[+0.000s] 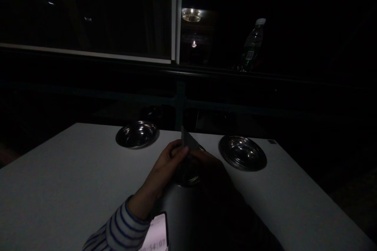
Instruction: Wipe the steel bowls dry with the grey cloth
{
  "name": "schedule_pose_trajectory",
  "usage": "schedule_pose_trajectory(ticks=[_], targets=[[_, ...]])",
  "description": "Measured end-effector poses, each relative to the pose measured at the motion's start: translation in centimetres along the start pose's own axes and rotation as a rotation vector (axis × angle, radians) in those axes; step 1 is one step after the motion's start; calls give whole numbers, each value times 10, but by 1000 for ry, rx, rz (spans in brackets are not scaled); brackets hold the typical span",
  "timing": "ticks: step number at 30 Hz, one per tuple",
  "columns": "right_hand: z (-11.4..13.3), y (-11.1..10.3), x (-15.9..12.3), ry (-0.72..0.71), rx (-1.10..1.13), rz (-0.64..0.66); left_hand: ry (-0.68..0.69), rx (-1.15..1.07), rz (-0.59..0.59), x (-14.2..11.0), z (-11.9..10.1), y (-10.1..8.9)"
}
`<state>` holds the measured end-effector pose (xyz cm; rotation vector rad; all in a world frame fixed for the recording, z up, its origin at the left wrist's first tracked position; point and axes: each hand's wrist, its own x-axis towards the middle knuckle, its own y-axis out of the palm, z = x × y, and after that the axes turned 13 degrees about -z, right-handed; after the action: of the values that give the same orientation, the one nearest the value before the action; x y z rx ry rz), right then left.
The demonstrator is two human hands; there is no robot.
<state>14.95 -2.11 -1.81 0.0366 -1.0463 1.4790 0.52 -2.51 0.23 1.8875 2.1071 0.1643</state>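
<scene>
A thin grey sheet (pixel 189 139), perhaps paper or cloth, stands up in a point between my hands. My left hand (pixel 169 160), in a striped sleeve, pinches its near left edge between thumb and fingers. Deep shadow covers my right hand (pixel 210 164), whose fingers close on the sheet's right side. Beneath both hands lies a round shiny metal plate (pixel 188 181), mostly hidden by them. Whether the sheet touches this plate I cannot tell.
On the white table (pixel 76 172) a metal dish (pixel 137 135) sits at the back left and stacked metal plates (pixel 243 153) at the right. A lit phone (pixel 157 231) lies by my left sleeve. Beyond, a plastic bottle (pixel 251 47) stands on the dark ledge near a window frame (pixel 176 15).
</scene>
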Motion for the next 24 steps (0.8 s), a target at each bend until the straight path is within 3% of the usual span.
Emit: schedule_pose_trajectory(ticks=[3,7,11,16,20,24], targets=[[9,-6,0,233,161,-38,34,53,22,-3,2,2],[13,-13,0,370,277,-160,102,147,51,3,8,0],[11,-28,4,388,222,-330,215,258,0,12,7,-7],[-5,-57,7,430,48,-487,311,420,-209,24,-6,-28],[-18,-72,5,484,52,-541,367,419,-238,33,-12,-42],[-17,-79,3,516,105,-560,375,452,-235,37,-11,-45]])
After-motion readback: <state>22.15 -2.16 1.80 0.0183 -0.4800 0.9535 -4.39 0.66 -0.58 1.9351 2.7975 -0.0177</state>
